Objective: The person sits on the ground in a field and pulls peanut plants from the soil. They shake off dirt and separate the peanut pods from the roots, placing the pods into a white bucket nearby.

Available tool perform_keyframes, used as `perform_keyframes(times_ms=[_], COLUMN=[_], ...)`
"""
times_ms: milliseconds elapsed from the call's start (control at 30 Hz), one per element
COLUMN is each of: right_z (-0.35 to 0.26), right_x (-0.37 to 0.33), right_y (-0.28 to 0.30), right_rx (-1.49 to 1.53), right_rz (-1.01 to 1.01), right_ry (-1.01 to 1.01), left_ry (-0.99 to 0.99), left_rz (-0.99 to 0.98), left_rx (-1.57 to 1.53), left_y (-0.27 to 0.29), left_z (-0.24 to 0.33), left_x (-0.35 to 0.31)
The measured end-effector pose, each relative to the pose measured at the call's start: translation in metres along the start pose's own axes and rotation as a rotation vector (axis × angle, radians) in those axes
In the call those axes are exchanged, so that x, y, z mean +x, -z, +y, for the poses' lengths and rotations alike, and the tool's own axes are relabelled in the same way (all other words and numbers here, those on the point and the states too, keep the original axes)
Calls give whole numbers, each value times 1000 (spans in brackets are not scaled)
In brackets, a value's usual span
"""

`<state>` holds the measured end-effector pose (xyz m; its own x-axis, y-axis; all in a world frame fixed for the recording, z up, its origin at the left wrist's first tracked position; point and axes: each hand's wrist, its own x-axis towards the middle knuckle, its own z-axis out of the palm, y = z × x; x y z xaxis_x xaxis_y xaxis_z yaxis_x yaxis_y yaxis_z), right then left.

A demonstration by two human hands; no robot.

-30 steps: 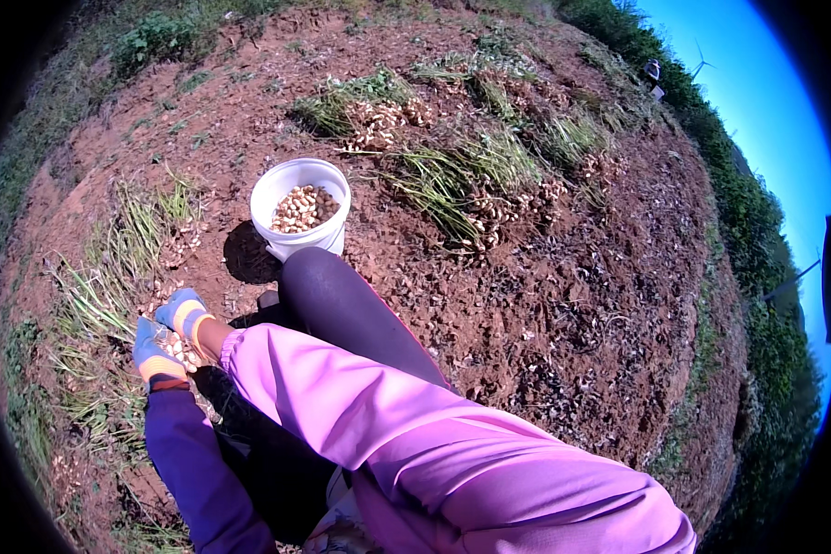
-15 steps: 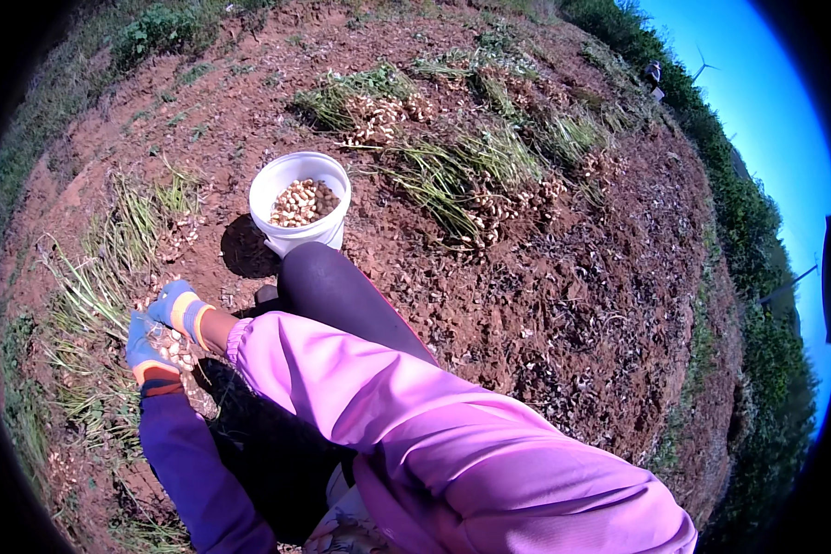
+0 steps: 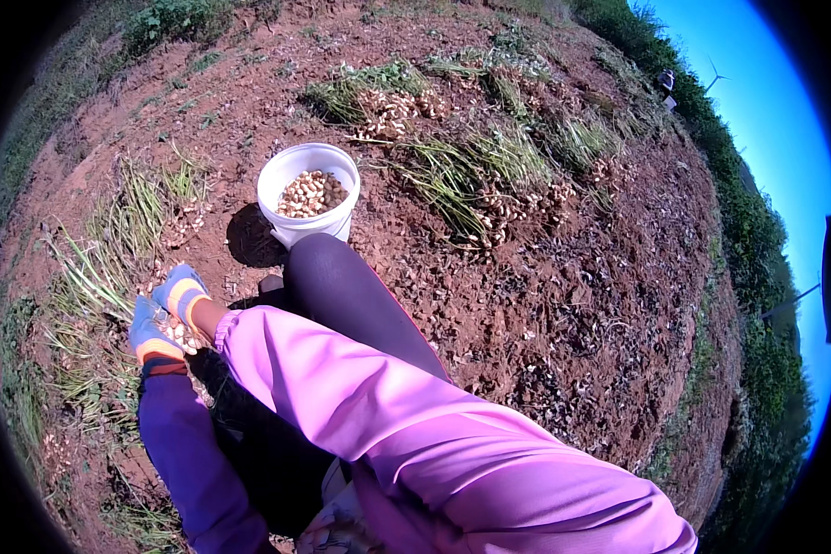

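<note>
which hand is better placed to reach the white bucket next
Probably the right: the right hand is nearer the bucket. The left hand is farther off, with the right roughly in its way. Both are at the peanuts, so neither looks free.

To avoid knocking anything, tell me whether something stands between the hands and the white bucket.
Nothing visible does: between the hands and the white bucket lie only reddish soil and the bucket's shadow. The dark-clad knee hides part of its lower wall, right of that line.

Reddish soil [image 3: 222, 115] beneath bucket [image 3: 291, 167], peanut plants [image 3: 448, 175]
</note>
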<state>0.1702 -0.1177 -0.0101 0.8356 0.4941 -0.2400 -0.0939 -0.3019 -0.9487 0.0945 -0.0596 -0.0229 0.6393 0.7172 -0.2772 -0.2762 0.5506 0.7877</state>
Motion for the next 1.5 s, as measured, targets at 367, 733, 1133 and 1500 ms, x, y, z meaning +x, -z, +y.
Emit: perform_keyframes(times_ms=[367,733,1133,1500], right_z=[60,-12,-18,13], right_x=[123,135,-66,-76], right_y=[79,238,100,14], right_rx=[146,-569,-121,669], right_rz=[243,510,-613,-666], right_ry=[32,-18,579,417], left_ry=[-87,110,82,125], left_rz=[-25,-369,-368,-246], left_rx=[130,-250,-347,-355], left_y=[-11,3,22,34], left_z=[12,38,25,18], left_x=[-36,-55,-32,-21])
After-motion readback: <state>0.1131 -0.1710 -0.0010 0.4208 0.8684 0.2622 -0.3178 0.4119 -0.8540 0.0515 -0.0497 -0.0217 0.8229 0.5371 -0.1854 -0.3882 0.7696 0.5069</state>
